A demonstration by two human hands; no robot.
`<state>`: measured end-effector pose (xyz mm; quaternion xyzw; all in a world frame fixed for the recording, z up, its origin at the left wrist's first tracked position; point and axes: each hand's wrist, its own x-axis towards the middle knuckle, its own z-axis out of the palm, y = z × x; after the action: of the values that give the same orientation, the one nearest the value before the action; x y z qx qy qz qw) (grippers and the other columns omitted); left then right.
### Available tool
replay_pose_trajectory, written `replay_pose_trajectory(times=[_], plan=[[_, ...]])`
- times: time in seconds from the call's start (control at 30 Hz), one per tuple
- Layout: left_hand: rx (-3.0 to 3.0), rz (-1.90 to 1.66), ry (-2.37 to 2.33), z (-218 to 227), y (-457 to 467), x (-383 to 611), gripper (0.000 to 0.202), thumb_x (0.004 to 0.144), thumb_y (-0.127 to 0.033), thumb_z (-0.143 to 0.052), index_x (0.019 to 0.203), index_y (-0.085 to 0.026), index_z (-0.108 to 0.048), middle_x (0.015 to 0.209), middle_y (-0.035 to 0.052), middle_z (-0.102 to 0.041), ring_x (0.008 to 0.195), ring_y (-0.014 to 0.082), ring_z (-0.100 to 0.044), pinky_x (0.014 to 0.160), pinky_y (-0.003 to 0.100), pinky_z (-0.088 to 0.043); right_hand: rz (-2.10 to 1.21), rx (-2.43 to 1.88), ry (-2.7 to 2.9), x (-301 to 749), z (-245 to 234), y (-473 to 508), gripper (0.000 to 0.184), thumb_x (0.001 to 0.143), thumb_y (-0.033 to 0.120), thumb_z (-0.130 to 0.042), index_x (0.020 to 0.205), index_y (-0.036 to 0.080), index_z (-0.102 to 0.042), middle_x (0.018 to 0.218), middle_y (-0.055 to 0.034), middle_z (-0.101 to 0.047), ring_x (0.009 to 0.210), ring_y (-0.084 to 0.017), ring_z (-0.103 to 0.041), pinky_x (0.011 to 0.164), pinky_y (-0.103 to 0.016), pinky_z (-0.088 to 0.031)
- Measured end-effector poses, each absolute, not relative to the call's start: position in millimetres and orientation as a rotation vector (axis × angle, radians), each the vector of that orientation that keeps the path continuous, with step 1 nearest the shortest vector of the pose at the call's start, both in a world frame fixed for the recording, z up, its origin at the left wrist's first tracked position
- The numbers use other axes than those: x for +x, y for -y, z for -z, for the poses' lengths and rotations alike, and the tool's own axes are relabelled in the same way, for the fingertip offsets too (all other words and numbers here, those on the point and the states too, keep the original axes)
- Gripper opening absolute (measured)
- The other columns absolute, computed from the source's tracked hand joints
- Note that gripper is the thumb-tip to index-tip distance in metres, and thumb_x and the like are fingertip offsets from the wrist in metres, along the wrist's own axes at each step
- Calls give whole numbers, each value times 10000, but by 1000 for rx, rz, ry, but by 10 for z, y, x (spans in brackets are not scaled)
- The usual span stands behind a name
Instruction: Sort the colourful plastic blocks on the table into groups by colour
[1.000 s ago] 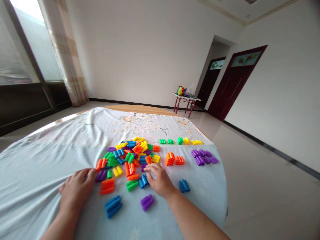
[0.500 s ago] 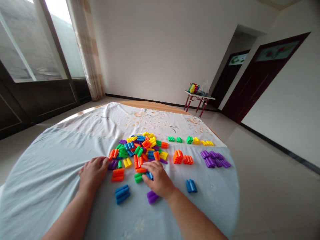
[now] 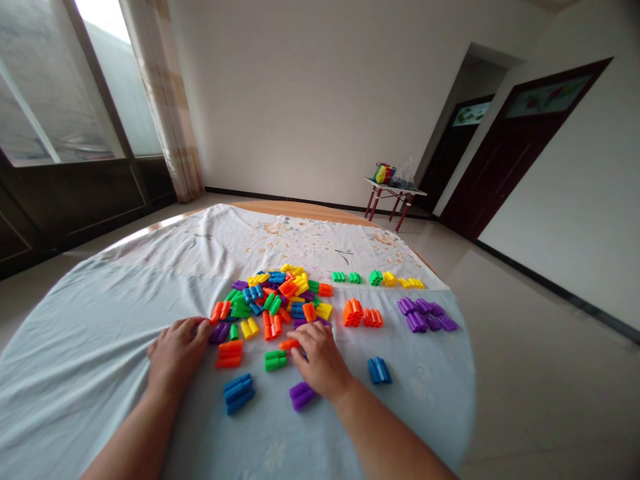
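Thumb and fingers of my right hand (image 3: 320, 357) close on a small orange tube-shaped plastic block (image 3: 289, 344), just above the cloth. A green block (image 3: 275, 361) lies to its left, and a purple block (image 3: 302, 395) sits below the hand. My left hand (image 3: 181, 350) rests on the cloth with fingers stretched forward, holding nothing. Its fingertips are beside a purple block (image 3: 219, 333) and an orange block (image 3: 221, 311) at the edge of a mixed-colour pile (image 3: 275, 293). An orange block (image 3: 229, 354) and a blue one (image 3: 239, 393) lie between the hands.
Blocks grouped by colour lie to the right: purple (image 3: 425, 315), orange (image 3: 353, 313), green (image 3: 376, 278), yellow (image 3: 411, 283) and blue (image 3: 379, 371). A light cloth (image 3: 100, 347) covers the round table. Beyond it stands a small side table (image 3: 397, 189) with bags on it.
My right hand has drawn the orange block away from the pile, slightly right and clear of the green block. My left hand stays on the cloth; the view has shifted slightly.
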<state>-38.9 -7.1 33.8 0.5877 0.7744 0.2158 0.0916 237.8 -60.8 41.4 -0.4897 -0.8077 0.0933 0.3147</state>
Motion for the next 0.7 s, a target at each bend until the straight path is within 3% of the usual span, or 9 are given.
replay_pose_trajectory(times=[0.23, 0.47, 0.6, 0.7], plan=[[1749, -620, -2315, -338, 28, -422, 546, 816, -540, -238, 1007, -227, -644, 1167, 116, -602, 1130, 324, -480, 929, 488, -334, -243, -1089, 2371, 2160, -409, 678, 366, 827, 274, -604, 1188, 269, -538, 1215, -11, -594, 1097, -206, -466, 913, -394, -334], [1742, -631, -2306, -364, 56, -380, 527, 822, -525, -255, 1000, -221, -647, 1167, 119, -602, 1129, 329, -474, 936, 490, -327, -373, -1018, 2378, 2261, -400, 669, 372, 806, 196, -603, 1169, 263, -567, 1126, 2, -648, 1045, -187, -507, 919, -375, -352], [1767, -664, -2272, -360, 86, -368, 510, 832, -514, -262, 1001, -225, -647, 1167, 116, -605, 1125, 326, -476, 933, 492, -328, -376, -1098, 2200, 2417, -430, 620, 450, 780, 46, -490, 1180, 230, -581, 1135, -35, -633, 1047, -177, -530, 940, -352, -383], [1768, -691, -2269, -356, 95, -359, 504, 833, -507, -269, 992, -218, -650, 1164, 126, -607, 1115, 334, -479, 926, 504, -329, -391, -1181, 2126, 2530, -439, 571, 409, 778, 29, -463, 1120, 188, -621, 1062, -67, -649, 1021, -180, -555, 938, -339, -413]])
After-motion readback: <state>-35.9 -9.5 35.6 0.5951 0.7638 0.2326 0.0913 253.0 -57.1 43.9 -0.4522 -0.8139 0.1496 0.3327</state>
